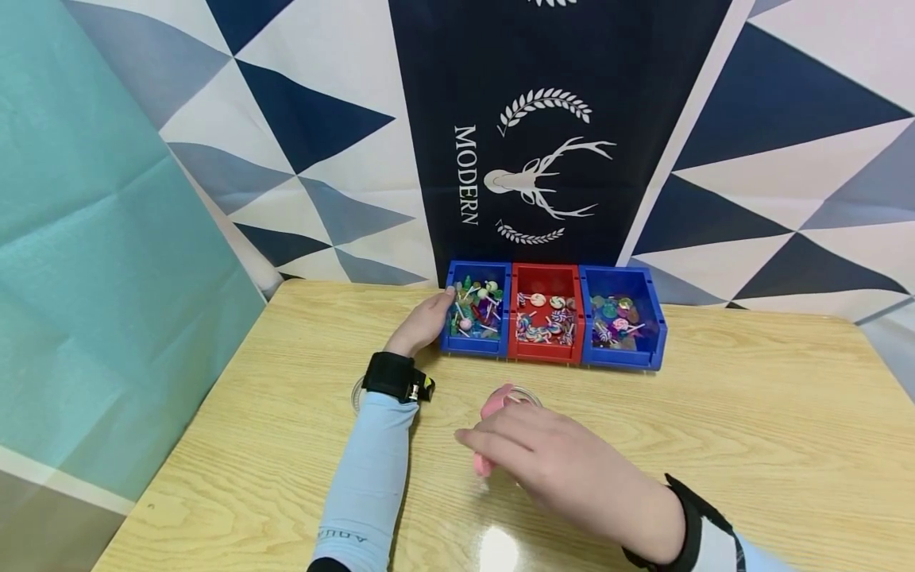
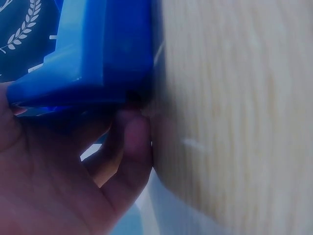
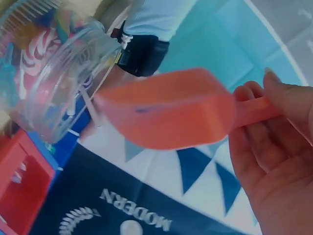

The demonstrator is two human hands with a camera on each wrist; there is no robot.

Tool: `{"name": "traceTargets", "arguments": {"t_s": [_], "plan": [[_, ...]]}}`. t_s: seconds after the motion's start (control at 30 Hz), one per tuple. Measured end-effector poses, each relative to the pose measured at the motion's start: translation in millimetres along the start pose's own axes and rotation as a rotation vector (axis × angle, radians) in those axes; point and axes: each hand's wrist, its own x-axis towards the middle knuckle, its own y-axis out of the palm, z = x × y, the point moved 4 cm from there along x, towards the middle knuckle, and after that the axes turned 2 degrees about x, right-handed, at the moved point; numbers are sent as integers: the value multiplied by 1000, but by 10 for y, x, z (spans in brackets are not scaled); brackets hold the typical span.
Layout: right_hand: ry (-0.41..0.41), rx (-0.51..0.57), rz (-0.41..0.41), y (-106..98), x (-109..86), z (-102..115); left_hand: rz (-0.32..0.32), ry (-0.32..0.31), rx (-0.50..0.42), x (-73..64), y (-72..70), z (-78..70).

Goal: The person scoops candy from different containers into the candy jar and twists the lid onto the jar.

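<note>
My left hand (image 1: 422,322) grips the left side of the left blue bin (image 1: 475,346), which holds small lollipops and colorful pieces. In the left wrist view, fingers (image 2: 134,147) curl against the bin's blue wall (image 2: 93,58). My right hand (image 1: 565,465) pinches the handle of a pink scoop (image 3: 171,112) between thumb and fingers. That scoop is held close by the mouth of a clear glass jar (image 3: 78,78), in which lollipops and bright pieces show. From the head camera, the right hand hides most of the jar.
Joined to the left bin are a red bin (image 1: 545,351) with swirled lollipops and another blue bin (image 1: 620,357) with mixed pieces. They stand along the table's back edge before a patterned cloth (image 1: 543,48). A clear round rim (image 1: 356,395) shows beside my left wrist.
</note>
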Motion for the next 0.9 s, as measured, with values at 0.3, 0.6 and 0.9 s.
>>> {"name": "traceTargets", "arguments": {"t_s": [0.3,0.6,0.9], "plan": [[218,271,-104,-186,-88,-289,6,26,-14,7,4,18],[440,335,-186,-394,-223,-594,2,6,0,1,10,19],[500,173,-154,-527,-339,-776,2,3,17,9,13,24]]}}
